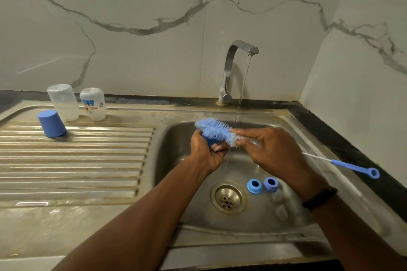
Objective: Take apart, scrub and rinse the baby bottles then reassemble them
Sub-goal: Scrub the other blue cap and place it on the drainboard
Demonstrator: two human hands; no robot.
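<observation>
Over the sink basin (187, 182), my left hand (207, 152) grips a blue bottle cap, mostly hidden behind the bristles of a blue bottle brush (218, 131). My right hand (273, 149) holds the brush by its wire shaft; the blue handle (356, 168) sticks out to the right. Two clear bottles (63, 102) (93, 103) stand upside down on the drainboard, with a blue cap (52, 123) beside them. Two blue collar rings (254, 186) (271, 183) and two clear teats (280, 204) lie in the basin right of the drain (228, 198).
Water runs in a thin stream from the steel tap (231, 68) at the back of the sink, falling just behind the brush. The ribbed drainboard (72, 160) spreads to the left. Marble walls close off the back and the right.
</observation>
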